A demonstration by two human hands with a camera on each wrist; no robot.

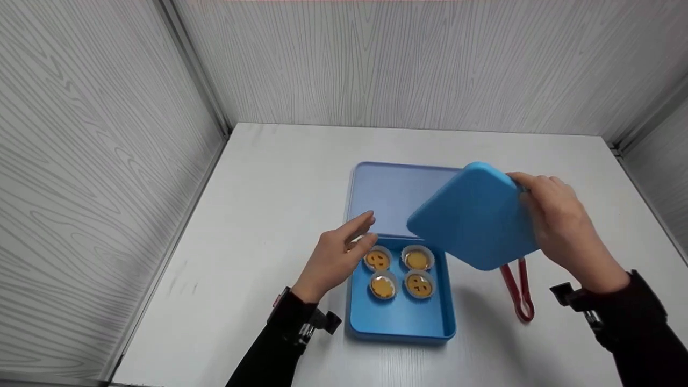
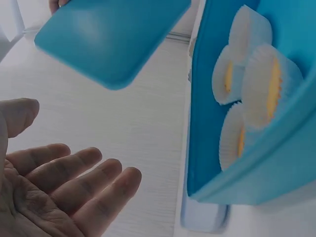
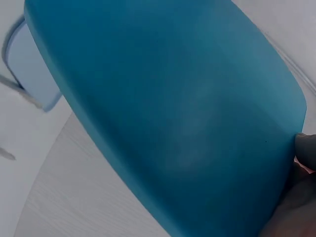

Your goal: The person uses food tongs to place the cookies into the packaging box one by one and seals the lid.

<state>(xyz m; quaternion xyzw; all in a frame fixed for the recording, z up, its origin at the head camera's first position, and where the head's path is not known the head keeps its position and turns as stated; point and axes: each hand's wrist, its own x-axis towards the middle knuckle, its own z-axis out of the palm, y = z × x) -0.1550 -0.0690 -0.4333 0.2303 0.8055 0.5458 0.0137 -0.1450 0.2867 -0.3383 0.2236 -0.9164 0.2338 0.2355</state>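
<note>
My right hand (image 1: 564,226) grips a blue lid (image 1: 478,220) by its right edge, holding it tilted in the air over the table. In the right wrist view the lid (image 3: 173,113) fills most of the picture, with the thumb (image 3: 307,150) at its edge. My left hand (image 1: 336,258) hovers by the upper left side of a blue box (image 1: 400,320), holding nothing. Its fingers (image 2: 94,192) are spread and relaxed in the left wrist view. Inside the box are several small egg tarts (image 1: 419,285) in white paper cups, grouped toward the far end.
A pale blue-lilac tray (image 1: 398,196) lies flat behind the box, its right part hidden by the lid. Red-handled tongs (image 1: 520,295) lie to the right, their far end covered by the lid. Wood-grain panels (image 1: 376,64) wall the white table in at the back and sides.
</note>
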